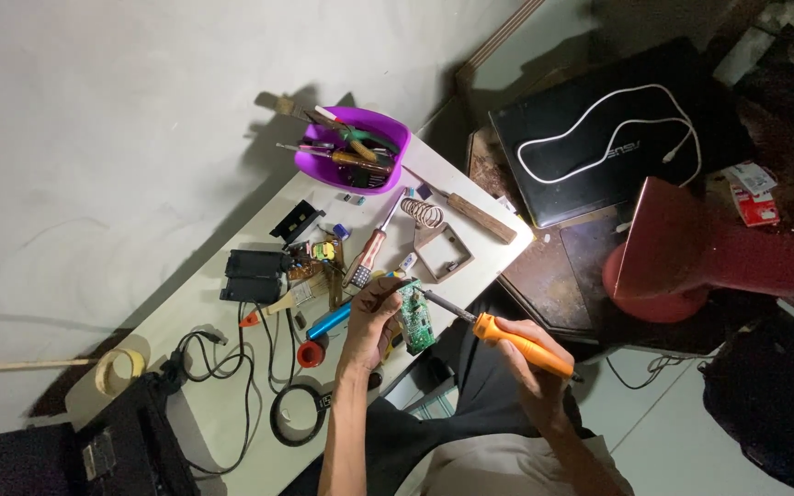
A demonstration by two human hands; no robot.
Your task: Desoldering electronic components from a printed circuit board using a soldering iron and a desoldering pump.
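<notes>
The left hand (371,317) hides part of the green circuit board (416,323); the black case (94,450) is cut off at the near-left edge.

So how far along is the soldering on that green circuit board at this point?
Mid-job, by the look of it. Done: tools are laid out on the white table and the purple tub. In hand: the left hand steadies the green circuit board while the right hand holds the orange soldering iron, tip at the board's top edge. Left: joints are too small to judge.
</notes>
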